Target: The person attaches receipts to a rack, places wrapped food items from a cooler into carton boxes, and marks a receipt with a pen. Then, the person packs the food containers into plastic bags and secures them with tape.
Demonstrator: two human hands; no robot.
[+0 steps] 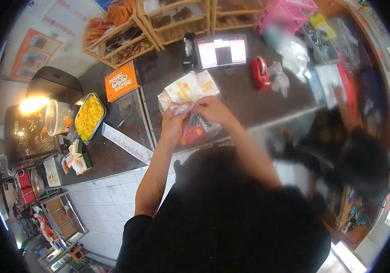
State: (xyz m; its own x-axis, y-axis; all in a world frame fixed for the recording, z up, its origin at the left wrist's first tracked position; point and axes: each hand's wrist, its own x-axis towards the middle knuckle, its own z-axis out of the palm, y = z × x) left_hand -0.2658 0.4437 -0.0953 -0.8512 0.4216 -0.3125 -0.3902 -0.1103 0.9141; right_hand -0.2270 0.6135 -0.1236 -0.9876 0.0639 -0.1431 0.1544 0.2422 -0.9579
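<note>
At the counter's front edge, both my hands are on a clear plastic bag (210, 129). My left hand (174, 122) is closed around the bunched plastic near the bag's top. Close beside it, my right hand (213, 110) pinches the plastic with bent fingers. Inside or under the plastic, a red and orange packet (192, 132) shows through. Just beyond my fingers lie white papers (183, 89) with yellow-orange print, partly overlapped by clear plastic. Whether the papers are in the bag I cannot tell.
A receipt (126, 143), an orange box (122, 82) and a tray of yellow food (89, 117) are on the left. Behind stand a lit tablet (221, 51) and a red tape dispenser (260, 73). Another person's hand (340, 96) reaches toward items at the right.
</note>
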